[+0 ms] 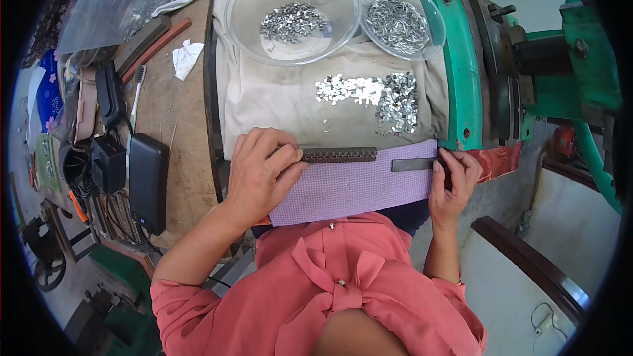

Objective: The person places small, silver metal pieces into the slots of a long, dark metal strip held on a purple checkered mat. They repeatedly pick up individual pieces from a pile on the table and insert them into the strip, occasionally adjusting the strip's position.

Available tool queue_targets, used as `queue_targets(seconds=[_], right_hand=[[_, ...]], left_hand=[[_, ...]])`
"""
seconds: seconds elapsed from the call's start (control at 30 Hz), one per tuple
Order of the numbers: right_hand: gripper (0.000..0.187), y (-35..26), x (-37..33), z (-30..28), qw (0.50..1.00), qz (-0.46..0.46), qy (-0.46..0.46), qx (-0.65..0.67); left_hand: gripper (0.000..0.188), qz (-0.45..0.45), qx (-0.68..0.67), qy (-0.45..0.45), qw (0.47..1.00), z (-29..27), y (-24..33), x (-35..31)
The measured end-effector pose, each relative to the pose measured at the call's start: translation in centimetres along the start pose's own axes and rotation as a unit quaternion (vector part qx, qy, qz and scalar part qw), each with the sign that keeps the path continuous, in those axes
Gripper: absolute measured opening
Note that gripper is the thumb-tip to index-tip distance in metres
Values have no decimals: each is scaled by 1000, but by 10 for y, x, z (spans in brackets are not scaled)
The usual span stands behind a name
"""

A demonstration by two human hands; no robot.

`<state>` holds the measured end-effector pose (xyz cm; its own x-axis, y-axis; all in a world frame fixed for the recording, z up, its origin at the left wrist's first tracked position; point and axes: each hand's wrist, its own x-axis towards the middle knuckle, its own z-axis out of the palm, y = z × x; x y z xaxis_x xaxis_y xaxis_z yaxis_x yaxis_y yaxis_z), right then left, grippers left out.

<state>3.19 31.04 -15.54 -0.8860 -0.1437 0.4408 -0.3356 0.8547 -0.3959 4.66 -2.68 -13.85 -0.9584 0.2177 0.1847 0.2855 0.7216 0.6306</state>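
Note:
My left hand is closed on the left end of a dark metal bar with a row of small notches along it. The bar lies level along the far part of a purple checked mat. On the right, my right hand pinches the right end of a flat grey metal strip, which rests on the mat apart from the bar. Beyond the bar, small shiny metal pieces are spread on a beige cloth.
At the back stand a large clear bowl and a smaller clear tub, both holding small metal parts. A green machine borders the right side. The wooden table at left carries a black case, a toothbrush and a plastic bag.

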Motion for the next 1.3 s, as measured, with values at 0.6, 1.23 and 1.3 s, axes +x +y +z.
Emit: queue_targets(seconds=[0.6,1.23,1.3], right_hand=[[29,-28,12,0,995,-41,-36,83],[36,-56,30,28,989,-65,-117,62],[34,-54,31,30,989,-66,-115,69]], left_hand=[[23,-48,-35,-2,998,2,-1,-2],[24,-63,-46,-4,997,2,1,-1],[24,-66,-44,-4,997,1,2,-1]])
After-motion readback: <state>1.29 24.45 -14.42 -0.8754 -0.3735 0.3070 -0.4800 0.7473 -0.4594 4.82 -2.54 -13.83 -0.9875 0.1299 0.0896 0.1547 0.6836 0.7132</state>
